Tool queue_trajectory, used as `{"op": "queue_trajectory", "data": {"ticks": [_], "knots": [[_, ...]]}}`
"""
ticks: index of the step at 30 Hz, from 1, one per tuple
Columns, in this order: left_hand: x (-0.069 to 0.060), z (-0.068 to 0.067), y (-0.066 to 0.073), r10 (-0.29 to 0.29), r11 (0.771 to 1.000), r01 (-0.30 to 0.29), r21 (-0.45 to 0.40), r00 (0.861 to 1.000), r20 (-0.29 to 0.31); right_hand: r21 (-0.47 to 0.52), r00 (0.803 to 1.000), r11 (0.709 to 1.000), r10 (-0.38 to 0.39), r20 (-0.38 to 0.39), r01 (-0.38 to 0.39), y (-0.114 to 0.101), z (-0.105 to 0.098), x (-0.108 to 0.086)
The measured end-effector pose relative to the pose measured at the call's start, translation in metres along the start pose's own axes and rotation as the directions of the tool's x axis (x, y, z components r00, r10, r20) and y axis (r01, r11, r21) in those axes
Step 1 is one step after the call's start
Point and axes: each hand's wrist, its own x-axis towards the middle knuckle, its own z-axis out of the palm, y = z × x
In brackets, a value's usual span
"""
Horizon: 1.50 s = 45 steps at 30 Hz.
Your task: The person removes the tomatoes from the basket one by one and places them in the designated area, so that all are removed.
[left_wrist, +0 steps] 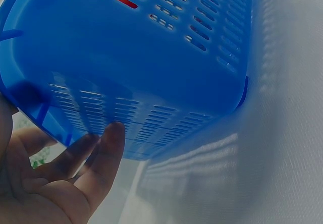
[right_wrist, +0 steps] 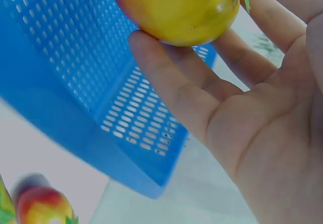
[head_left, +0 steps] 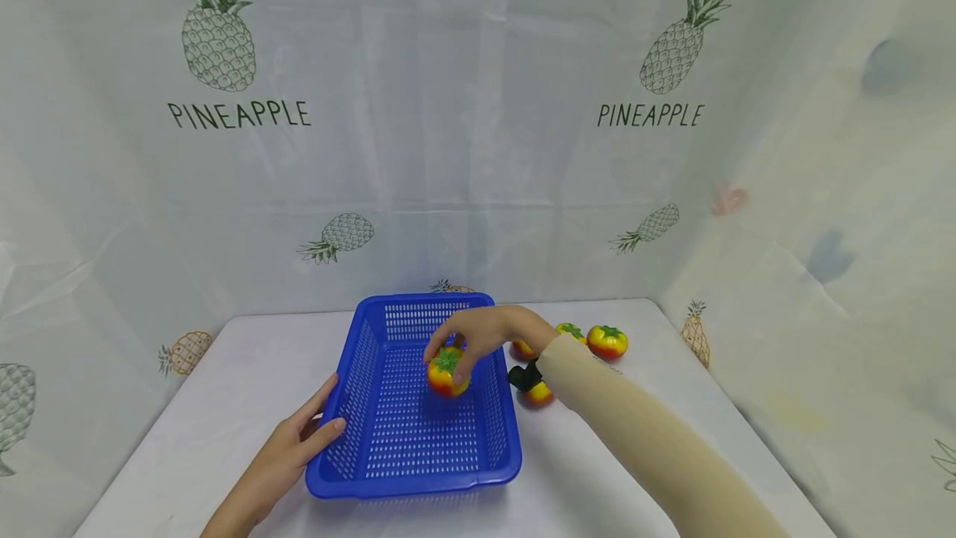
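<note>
A blue plastic basket [head_left: 418, 484] with slotted walls stands on the white table. My right hand [head_left: 481, 332] is over the inside of the basket and grips a yellow-and-red persimmon [head_left: 446, 374] with a green leafy top. In the right wrist view the fingers [right_wrist: 171, 77] curl under this persimmon [right_wrist: 186, 12], above the basket's slotted wall. At the basket's left rim my left hand [head_left: 287, 442] holds on, thumb over the edge. From the left wrist, its fingertips [left_wrist: 113, 133] are seen against the basket's outer wall [left_wrist: 111, 57].
Several more persimmons lie right of the basket, one at the far right [head_left: 607, 342] and one nearer [head_left: 538, 394]; the right forearm partly covers the group. A black band [head_left: 525, 377] is at the right wrist. Behind the table hangs a pineapple-print curtain [head_left: 448, 148].
</note>
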Motion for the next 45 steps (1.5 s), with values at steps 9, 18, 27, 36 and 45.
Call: {"op": "queue_trajectory", "data": {"ticks": [9,18,27,36,45], "knots": [[0.000,-0.001,0.000,-0.001,1.000,0.001,0.009,1.000,0.004,0.031,0.996,1.000,0.004,-0.086,-0.001,0.001,-0.011,-0.035],[0.000,-0.001,0.000,-0.002,1.000,0.002,0.006,1.000,0.005,0.078,0.988,0.997,0.024,-0.154,-0.012,0.011,-0.015,-0.069],[-0.001,-0.001,-0.002,-0.016,1.000,0.016,-0.005,1.000,0.005,0.074,0.973,0.997,0.053,-0.223,-0.037,0.032,-0.014,-0.100],[0.000,-0.001,-0.001,-0.012,1.000,0.012,-0.003,1.000,0.007,0.152,0.938,0.987,0.101,-0.330,-0.053,0.054,-0.009,-0.135],[0.000,0.000,-0.001,0.000,1.000,0.000,0.001,1.000,0.004,0.177,0.891,0.979,0.173,-0.421,-0.106,0.082,0.006,-0.171]]}}
